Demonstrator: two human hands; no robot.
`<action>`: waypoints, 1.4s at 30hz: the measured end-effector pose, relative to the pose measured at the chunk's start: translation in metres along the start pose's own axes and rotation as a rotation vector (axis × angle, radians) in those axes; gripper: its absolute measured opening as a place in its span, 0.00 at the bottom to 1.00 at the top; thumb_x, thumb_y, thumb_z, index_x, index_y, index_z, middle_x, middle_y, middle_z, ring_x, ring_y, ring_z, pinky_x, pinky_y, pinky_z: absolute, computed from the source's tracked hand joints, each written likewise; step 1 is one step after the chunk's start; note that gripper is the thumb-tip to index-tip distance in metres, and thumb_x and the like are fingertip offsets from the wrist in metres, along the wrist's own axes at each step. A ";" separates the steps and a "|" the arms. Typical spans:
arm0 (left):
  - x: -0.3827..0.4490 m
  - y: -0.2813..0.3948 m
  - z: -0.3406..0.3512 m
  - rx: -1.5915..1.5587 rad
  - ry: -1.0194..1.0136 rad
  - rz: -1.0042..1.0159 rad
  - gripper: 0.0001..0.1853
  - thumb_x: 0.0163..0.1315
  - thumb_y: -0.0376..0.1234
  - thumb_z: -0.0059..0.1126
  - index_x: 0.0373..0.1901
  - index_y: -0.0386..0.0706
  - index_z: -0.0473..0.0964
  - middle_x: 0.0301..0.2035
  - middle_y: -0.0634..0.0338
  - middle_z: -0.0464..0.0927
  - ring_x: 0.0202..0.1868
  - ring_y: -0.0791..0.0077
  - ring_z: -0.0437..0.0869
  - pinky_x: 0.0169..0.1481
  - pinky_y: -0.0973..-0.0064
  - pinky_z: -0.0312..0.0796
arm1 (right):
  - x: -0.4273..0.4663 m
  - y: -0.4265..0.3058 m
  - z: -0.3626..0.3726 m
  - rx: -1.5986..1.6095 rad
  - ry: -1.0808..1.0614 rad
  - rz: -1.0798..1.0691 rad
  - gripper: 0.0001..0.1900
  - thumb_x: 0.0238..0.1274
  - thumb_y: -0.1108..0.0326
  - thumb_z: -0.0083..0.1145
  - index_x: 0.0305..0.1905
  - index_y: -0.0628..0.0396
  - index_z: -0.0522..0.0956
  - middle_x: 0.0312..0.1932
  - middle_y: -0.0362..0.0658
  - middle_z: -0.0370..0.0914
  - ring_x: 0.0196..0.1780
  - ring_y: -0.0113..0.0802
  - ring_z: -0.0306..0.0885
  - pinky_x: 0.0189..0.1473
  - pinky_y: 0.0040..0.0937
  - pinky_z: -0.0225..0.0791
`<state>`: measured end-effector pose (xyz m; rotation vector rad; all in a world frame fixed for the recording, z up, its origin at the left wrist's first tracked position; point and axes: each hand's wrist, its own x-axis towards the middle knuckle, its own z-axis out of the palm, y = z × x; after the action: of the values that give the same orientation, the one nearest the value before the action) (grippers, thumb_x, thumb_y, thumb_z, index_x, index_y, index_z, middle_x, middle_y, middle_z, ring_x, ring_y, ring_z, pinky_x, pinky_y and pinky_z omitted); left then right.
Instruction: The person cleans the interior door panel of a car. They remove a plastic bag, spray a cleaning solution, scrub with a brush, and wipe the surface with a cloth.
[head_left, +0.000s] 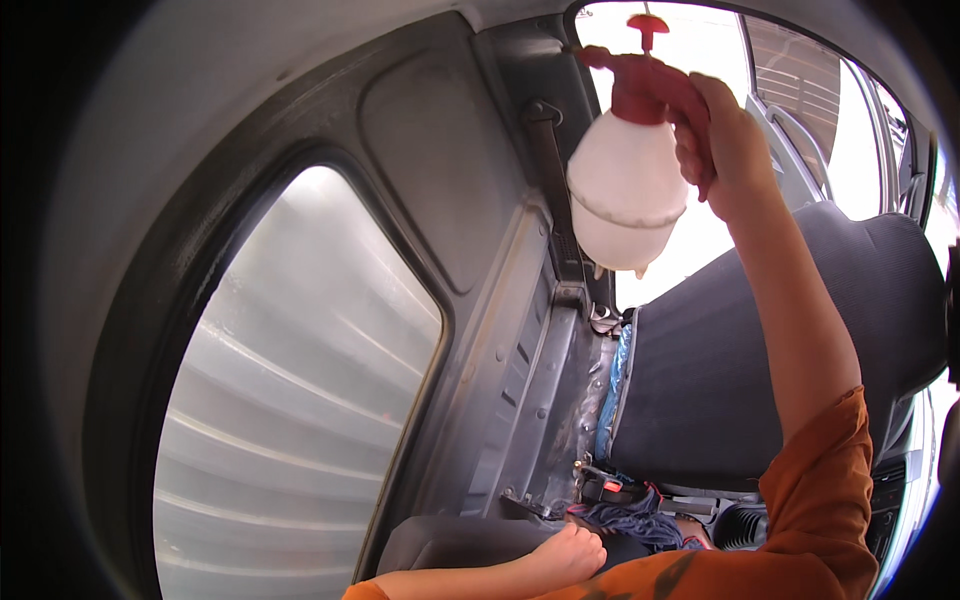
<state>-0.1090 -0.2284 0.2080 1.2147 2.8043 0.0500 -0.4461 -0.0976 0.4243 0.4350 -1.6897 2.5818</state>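
Note:
Raised at the upper right, my right hand (724, 142) grips the red handle of a pump sprayer (630, 180) with a white plastic bottle. A fine spray leaves its nozzle (589, 55) towards the dark pillar trim (525, 64). Low in the view, my left hand (571, 553) rests with curled fingers on or just above the dark seat (457, 544); I see nothing in it, though its palm is hidden. The rear window (300, 390) is at the left, in a grey panel (442, 150).
A seat backrest (697, 375) with dark upholstery stands at the right. A seat belt (550, 165) hangs from the pillar. Below are a buckle with a red button (613, 487), a bundled dark cloth (637, 517) and a gear lever boot (741, 526). A door (795, 135) stands beyond the opening.

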 end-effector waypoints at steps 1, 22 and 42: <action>0.000 -0.002 -0.001 0.022 0.001 -0.021 0.04 0.51 0.36 0.50 0.23 0.47 0.71 0.21 0.65 0.68 0.26 0.72 0.72 0.30 0.75 0.60 | 0.000 0.006 -0.004 0.001 -0.028 -0.025 0.19 0.64 0.52 0.44 0.27 0.58 0.72 0.12 0.37 0.64 0.11 0.23 0.57 0.12 0.21 0.50; 0.000 -0.004 0.007 -0.254 -0.197 -0.189 0.05 0.56 0.34 0.47 0.30 0.44 0.72 0.27 0.61 0.73 0.31 0.66 0.77 0.33 0.70 0.67 | -0.098 0.041 -0.036 0.036 -0.085 0.259 0.24 0.67 0.50 0.41 0.30 0.63 0.73 0.12 0.39 0.65 0.12 0.24 0.60 0.14 0.21 0.53; -0.004 0.001 -0.003 -0.071 -0.051 -0.111 0.04 0.51 0.33 0.50 0.23 0.44 0.70 0.24 0.59 0.72 0.30 0.66 0.76 0.33 0.70 0.65 | -0.152 0.024 -0.033 -0.026 -0.314 0.530 0.23 0.67 0.50 0.44 0.32 0.63 0.74 0.14 0.40 0.67 0.13 0.22 0.60 0.16 0.21 0.53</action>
<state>-0.1057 -0.2307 0.2117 1.0293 2.7948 0.1083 -0.3118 -0.0584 0.3532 0.4639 -2.1974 2.9676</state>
